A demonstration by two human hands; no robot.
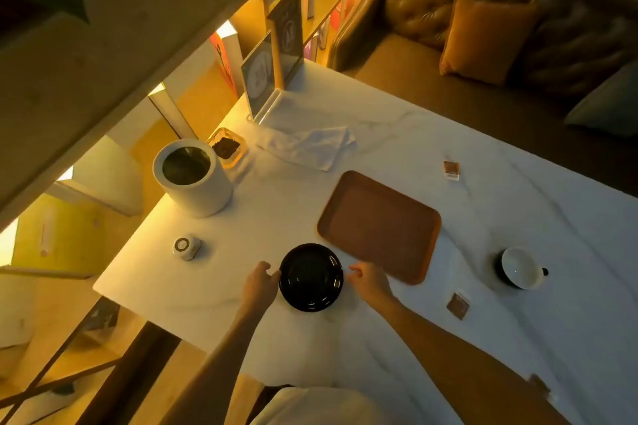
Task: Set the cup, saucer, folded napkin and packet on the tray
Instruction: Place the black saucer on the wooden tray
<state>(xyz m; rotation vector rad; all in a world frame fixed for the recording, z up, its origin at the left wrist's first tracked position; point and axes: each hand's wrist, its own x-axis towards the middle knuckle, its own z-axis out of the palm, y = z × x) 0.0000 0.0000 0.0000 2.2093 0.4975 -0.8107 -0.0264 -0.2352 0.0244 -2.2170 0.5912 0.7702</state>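
Note:
A black saucer [310, 278] lies on the white table, just below-left of the bare brown tray [379, 225]. My left hand [259, 281] touches the saucer's left rim with curled fingers. My right hand [367, 278] is at its right rim, fingers bent; whether either hand grips it I cannot tell. A dark cup with a white inside [521, 268] stands to the right of the tray. A white napkin [310, 147] lies beyond the tray. One brown packet [458, 304] lies near my right forearm, another [451, 170] far right of the tray.
A white cylindrical canister [193, 178] and a small dish of dark stuff [226, 147] stand at the left. A small round white device [186, 247] sits near the left edge. A menu stand [262, 79] rises at the back. A leather sofa with cushions [483, 41] lies beyond.

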